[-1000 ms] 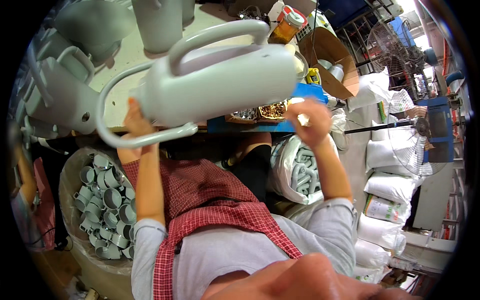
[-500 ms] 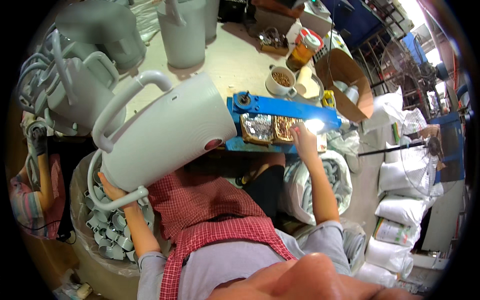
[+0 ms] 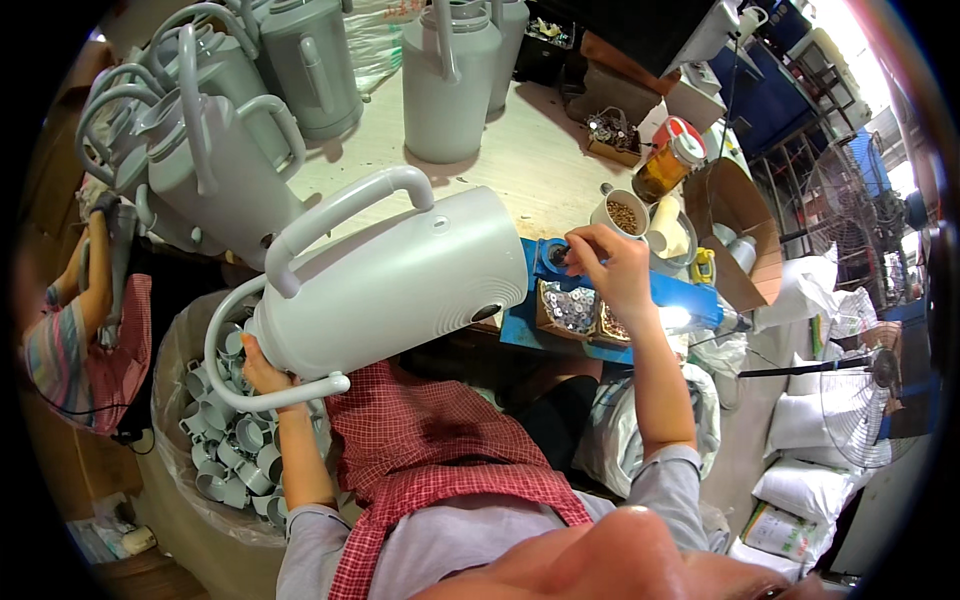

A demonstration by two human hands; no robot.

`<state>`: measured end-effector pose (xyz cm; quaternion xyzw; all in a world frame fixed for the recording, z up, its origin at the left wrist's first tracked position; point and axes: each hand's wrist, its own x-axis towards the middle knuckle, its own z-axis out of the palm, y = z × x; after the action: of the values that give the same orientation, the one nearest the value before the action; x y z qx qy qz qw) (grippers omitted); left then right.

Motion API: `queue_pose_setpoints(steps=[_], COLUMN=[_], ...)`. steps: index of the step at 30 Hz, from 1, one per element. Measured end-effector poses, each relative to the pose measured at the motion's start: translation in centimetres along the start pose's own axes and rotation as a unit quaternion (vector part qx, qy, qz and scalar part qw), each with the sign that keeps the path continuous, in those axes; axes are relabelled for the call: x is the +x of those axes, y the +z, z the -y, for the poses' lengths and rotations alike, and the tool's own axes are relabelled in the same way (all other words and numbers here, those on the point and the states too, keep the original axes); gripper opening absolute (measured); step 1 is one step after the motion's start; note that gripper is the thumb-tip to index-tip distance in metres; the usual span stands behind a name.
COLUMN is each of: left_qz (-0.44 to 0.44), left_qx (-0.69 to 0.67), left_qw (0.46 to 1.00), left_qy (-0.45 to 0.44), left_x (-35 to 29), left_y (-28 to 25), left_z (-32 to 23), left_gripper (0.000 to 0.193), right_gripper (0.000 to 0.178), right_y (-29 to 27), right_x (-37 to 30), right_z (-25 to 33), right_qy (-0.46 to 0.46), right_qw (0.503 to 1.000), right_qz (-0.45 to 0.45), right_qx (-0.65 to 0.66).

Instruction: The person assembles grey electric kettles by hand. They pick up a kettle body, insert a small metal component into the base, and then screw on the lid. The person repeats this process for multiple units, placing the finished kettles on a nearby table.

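Grey jug [image 3: 395, 285] held on its side, tilted, nr the front edge of the table [image 3: 375, 145], base end to the R & a bit higher than the neck end. Fixed handle on its upper side, loop handle swung round the neck end, dark oval spot low on the body nr the base. L hand [image 3: 265, 372] grips the neck end, thumb up, fingers mostly hidden behind. R hand [image 3: 615, 262] is over the round end of the blue tool [image 3: 690, 298], thumb & fingertips drawn close tog.; can't tell if a tiny pc is btwn them.

Just below the R hand: box of silver bits [image 3: 570, 307], w/ box of coppery bits [image 3: 612, 323] beside it, partly behind the wrist. Behind the tool: cup [image 3: 602, 217] w/ brown bits in it, then jar [image 3: 660, 172] w/ amber contents, cardboard box [image 3: 762, 272] off to the R.

Back of table: upright jug [image 3: 452, 95]; more grey jugs [image 3: 195, 145] bunched at far L. Under the held jug, L side: clear bag [image 3: 180, 440] full of grey cup-shaped pcs. Far L, co-worker's gloved hand [image 3: 105, 203]. R side: white sacks [image 3: 800, 492] piled nr a fan [image 3: 850, 405].
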<state>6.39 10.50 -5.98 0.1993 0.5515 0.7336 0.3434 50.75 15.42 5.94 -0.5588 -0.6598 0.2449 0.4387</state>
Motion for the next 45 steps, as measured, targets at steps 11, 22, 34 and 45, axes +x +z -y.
queue_pose_setpoints(steps=[11,22,34,45], left_qz=[0.053,0.033,-0.008,0.022], left_qx=[0.018,0.030,0.054,0.021], left_qw=[0.998,0.998,0.998,0.998], left_qy=[-0.002,-0.045,-0.020,-0.054], left_x=[-2.2,-2.2,-2.8,-1.4], left_y=[2.3,1.2,2.8,2.2], left_z=[-1.5,-1.2,-2.3,-0.3], left_gripper=[0.057,0.060,0.052,0.052], right_gripper=[0.016,0.018,0.019,0.029], right_y=[0.2,-1.0,2.6,-1.1], right_x=[0.1,-6.1,-7.8,-4.3], right_z=[-0.4,-3.1,-17.3,-1.9], right_qy=[0.049,-0.089,-0.153,-0.327], right_qw=[0.999,0.989,0.914,0.908], right_qz=[0.002,-0.084,0.042,-0.172], right_qx=[0.022,-0.080,-0.374,-0.198])
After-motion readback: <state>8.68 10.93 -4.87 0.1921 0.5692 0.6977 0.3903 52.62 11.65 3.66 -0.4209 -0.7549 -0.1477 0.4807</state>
